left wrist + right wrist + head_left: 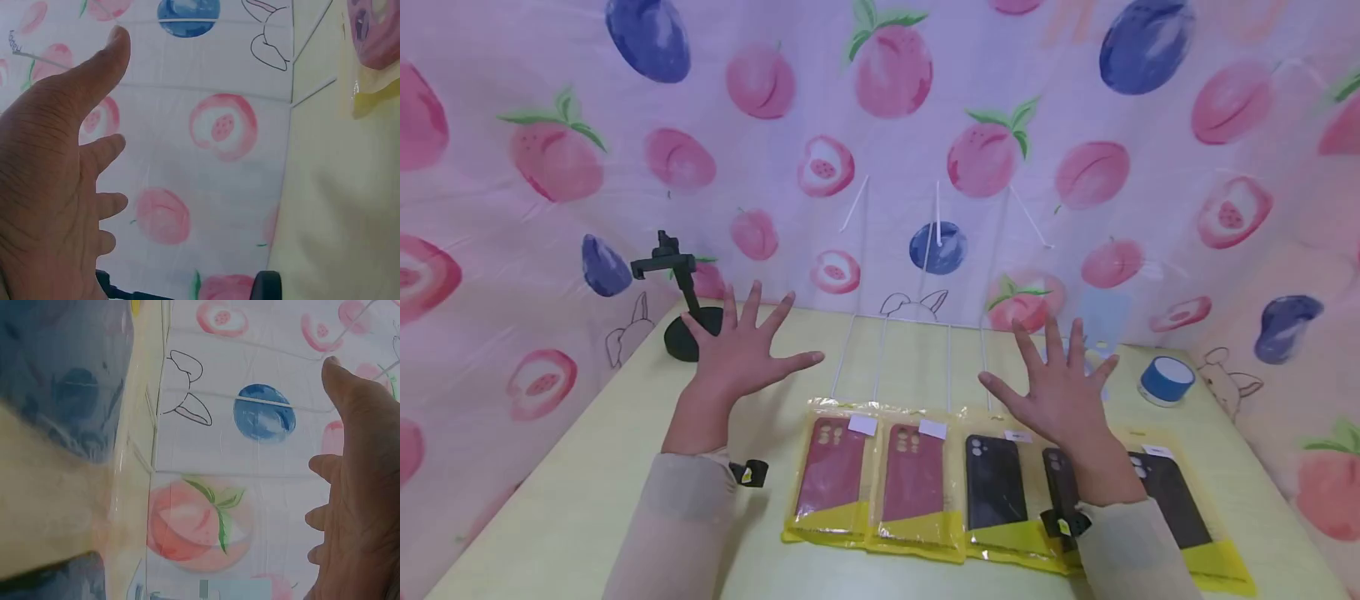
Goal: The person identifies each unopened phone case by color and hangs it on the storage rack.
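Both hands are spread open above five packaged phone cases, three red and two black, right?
Not quite: the head view shows two red cases and three black. Both the left hand and right hand are spread open above them.

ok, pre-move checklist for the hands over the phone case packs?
1. Left hand free, fingers spread, holding nothing: ok.
2. Right hand free, fingers spread, holding nothing: ok.
3. Two red phone cases in yellow plastic packs lie flat, side by side on the pale yellow table: ok.
4. Black phone cases in yellow packs fully visible: not ok, right forearm covers part.
5. Black phone stand and blue-and-white tape roll clear of the packs: ok.
6. Pack seals intact: cannot tell.
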### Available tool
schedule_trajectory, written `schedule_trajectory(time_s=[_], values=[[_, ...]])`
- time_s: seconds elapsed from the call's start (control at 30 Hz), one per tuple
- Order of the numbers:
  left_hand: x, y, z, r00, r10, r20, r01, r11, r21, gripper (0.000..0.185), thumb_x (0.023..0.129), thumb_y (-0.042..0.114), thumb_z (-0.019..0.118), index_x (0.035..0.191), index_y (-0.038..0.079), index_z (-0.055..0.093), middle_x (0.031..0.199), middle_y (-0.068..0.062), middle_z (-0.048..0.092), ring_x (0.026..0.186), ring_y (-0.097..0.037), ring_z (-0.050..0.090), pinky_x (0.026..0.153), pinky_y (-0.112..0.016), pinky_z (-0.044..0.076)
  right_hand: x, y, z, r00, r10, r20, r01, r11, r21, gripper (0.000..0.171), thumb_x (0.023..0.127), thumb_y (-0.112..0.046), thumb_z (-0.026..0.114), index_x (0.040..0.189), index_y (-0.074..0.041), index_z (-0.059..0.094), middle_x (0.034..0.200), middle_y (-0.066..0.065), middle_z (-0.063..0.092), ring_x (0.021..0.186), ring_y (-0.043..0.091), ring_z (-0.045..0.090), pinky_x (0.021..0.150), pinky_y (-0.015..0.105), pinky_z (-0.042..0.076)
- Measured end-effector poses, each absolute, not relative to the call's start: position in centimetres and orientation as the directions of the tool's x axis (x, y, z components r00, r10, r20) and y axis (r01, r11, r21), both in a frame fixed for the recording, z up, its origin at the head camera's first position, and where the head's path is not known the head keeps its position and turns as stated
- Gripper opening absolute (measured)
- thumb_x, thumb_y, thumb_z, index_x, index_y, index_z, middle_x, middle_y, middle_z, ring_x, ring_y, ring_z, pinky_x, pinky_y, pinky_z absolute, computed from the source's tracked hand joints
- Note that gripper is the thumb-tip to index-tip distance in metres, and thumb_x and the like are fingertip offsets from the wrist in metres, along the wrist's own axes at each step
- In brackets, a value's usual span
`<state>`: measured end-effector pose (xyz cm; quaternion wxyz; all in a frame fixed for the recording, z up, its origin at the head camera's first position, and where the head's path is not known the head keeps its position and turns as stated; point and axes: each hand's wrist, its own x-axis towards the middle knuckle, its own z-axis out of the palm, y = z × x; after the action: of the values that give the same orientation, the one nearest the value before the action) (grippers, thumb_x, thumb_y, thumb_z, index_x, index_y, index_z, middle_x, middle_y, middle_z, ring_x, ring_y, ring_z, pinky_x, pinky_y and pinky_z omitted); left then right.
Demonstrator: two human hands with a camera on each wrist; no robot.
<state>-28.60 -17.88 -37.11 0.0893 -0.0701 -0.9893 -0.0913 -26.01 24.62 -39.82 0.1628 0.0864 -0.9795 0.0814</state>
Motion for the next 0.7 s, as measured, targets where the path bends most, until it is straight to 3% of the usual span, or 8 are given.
schedule_trajectory(time_s=[0.13,0.2,0.27,0.33,0.43,0.57,0.7], values=[[-30.0,-18.7,-38.3,-0.980,0.153,0.131,0.187,0.931,0.315,0.097,0.088,0.080,0.044,0.163,0.029,0.009,0.168,-0.014,0.008,0.151,-0.045,-0.010,0.101,-0.083,-0.012,-25.4,21.1,-39.3,-0.907,-0.329,0.261,-0.409,0.837,-0.363,0.079,0.096,-0.062,0.055,0.155,-0.013,0.038,0.163,0.017,0.026,0.149,0.044,0.021,0.112,0.074,0.018],[-30.9,-18.8,-39.8,-0.979,0.185,0.087,0.205,0.894,0.398,0.092,0.093,0.069,0.049,0.163,0.023,0.011,0.168,-0.014,0.014,0.152,-0.044,-0.004,0.106,-0.081,-0.007,-24.9,17.9,-39.3,-0.878,-0.442,0.183,-0.472,0.734,-0.489,0.066,0.097,-0.050,0.061,0.149,-0.011,0.047,0.156,0.013,0.041,0.143,0.037,0.036,0.113,0.062,0.033],[-31.7,-18.8,-41.6,-0.976,0.216,0.041,0.211,0.864,0.458,0.089,0.096,0.058,0.055,0.163,0.015,0.015,0.166,-0.016,0.020,0.152,-0.043,0.001,0.111,-0.076,-0.002,-24.8,14.3,-40.0,-0.843,-0.524,0.119,-0.497,0.675,-0.545,0.058,0.097,-0.046,0.063,0.142,-0.012,0.054,0.147,0.009,0.053,0.137,0.031,0.047,0.110,0.052,0.041],[-32.4,-18.8,-43.6,-0.971,0.240,-0.009,0.205,0.847,0.491,0.087,0.097,0.052,0.058,0.161,0.007,0.020,0.164,-0.018,0.024,0.152,-0.042,0.004,0.116,-0.070,0.002,-25.2,10.7,-40.9,-0.821,-0.567,0.068,-0.515,0.682,-0.520,0.054,0.096,-0.044,0.063,0.139,-0.011,0.058,0.139,0.007,0.059,0.131,0.028,0.053,0.107,0.048,0.045],[-32.8,-18.7,-46.1,-0.963,0.263,-0.068,0.184,0.816,0.549,0.083,0.097,0.046,0.061,0.159,0.004,0.026,0.164,-0.017,0.025,0.153,-0.037,0.005,0.121,-0.061,0.004,-26.2,6.8,-42.4,-0.808,-0.589,0.002,-0.548,0.750,-0.370,0.057,0.093,-0.048,0.066,0.136,-0.011,0.061,0.132,0.007,0.061,0.121,0.025,0.056,0.102,0.043,0.050],[-32.7,-18.0,-47.3,-0.953,0.288,-0.091,0.150,0.712,0.686,0.074,0.094,0.045,0.066,0.156,0.014,0.039,0.166,-0.008,0.024,0.154,-0.033,0.005,0.122,-0.059,0.006,-26.7,4.9,-43.5,-0.824,-0.562,-0.074,-0.539,0.817,-0.204,0.065,0.082,-0.057,0.075,0.131,-0.015,0.065,0.126,0.006,0.060,0.109,0.023,0.054,0.092,0.038,0.054],[-32.9,-17.2,-48.0,-0.954,0.297,-0.048,0.154,0.619,0.770,0.060,0.093,0.037,0.070,0.149,0.022,0.052,0.163,-0.008,0.031,0.152,-0.032,0.018,0.121,-0.058,0.014,-27.0,5.2,-44.2,-0.835,-0.545,-0.077,-0.522,0.828,-0.206,0.072,0.074,-0.064,0.079,0.124,-0.015,0.068,0.122,0.007,0.060,0.102,0.023,0.052,0.082,0.037,0.054]])
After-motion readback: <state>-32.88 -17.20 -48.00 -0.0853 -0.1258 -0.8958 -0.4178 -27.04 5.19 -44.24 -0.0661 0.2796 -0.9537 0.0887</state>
